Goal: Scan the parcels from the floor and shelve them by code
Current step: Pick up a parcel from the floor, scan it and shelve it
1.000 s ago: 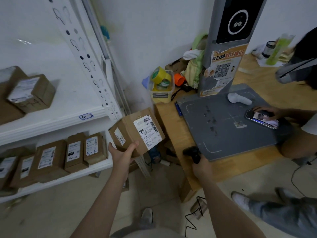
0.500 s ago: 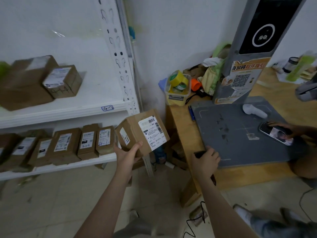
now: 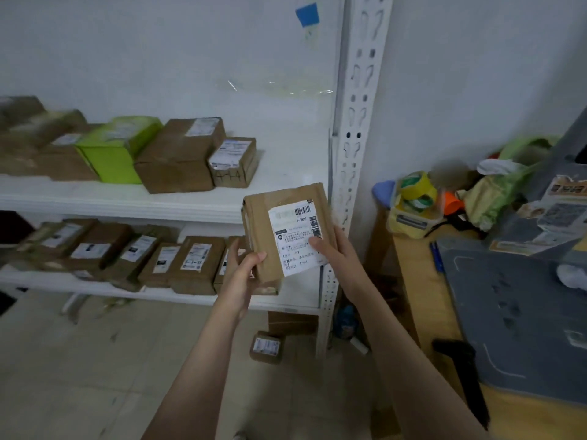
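Both hands hold one flat brown cardboard parcel [image 3: 270, 223] upright in front of the shelving, its white shipping label [image 3: 297, 236] turned to the face, probably so the code can be read. The left hand [image 3: 244, 268] grips the lower left corner, thumb on the front and fingers curled behind. The right hand [image 3: 333, 252] clasps the right edge, its thumb pressed on the label; the fingers behind are hidden.

A black handheld device [image 3: 454, 350], likely the scanner, lies at the near edge of the wooden desk [image 3: 413, 274] on the right, beside a grey mat [image 3: 508, 312]; both hands are on the parcel.

One small brown box [image 3: 266, 346] sits on the floor under the rack, seemingly waiting its turn.

Just behind the held parcel, the white lower shelf [image 3: 143, 292] carries a row of labelled brown boxes [image 3: 190, 262], with a bare stretch at its right end. The white upper shelf [image 3: 127, 201] beyond holds larger brown boxes and a lime-green carton [image 3: 117, 147]; one small box [image 3: 233, 163] bears a handwritten code on its face, presumably marking its slot.
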Available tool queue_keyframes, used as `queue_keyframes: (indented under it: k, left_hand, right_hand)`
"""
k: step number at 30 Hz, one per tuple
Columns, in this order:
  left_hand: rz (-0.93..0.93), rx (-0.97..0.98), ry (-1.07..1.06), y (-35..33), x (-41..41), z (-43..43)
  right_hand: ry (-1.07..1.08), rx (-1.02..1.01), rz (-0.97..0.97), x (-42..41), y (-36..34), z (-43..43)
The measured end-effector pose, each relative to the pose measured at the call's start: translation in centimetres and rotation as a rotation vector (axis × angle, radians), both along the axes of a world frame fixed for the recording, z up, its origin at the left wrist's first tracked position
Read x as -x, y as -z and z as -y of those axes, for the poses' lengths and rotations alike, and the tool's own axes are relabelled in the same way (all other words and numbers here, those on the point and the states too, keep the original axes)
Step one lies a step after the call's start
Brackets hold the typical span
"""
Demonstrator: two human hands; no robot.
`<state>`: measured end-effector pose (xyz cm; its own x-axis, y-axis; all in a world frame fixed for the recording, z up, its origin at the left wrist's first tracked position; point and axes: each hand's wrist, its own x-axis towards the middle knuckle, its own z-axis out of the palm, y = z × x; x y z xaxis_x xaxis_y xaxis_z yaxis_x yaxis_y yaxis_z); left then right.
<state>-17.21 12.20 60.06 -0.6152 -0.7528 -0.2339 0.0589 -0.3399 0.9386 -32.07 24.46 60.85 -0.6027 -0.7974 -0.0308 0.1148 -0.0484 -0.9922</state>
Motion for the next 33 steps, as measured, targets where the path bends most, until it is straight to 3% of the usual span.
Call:
queue_keyframes:
  k: [8, 12, 19, 23, 33]
  left_hand:
    - [-0.051, 0.043, 0.088, -2.2, -1.3, 8.6]
    - [-0.016, 0.093, 0.234, -3.6, 0.3, 11.9]
    - [0.093, 0.399, 0.303, -3.9, 5.3, 15.4]
    - [0.119, 0.635, 0.321, -3.1, 7.0, 16.7]
    - [0.278, 0.900, 0.307, -1.6, 9.0, 19.8]
  right_hand:
    - [-0.055, 0.047, 0.037, -0.3, -0.5, 7.6]
    - [0.123, 0.038, -0.061, 0.5, -1.4, 9.6]
    - [0.415, 0.041, -0.208, 2.5, -1.6, 12.0]
    - [0.465, 0.000, -0.205, 3.6, -0.9, 13.1]
    - [0.697, -0.202, -0.319, 4.6, 0.5, 17.9]
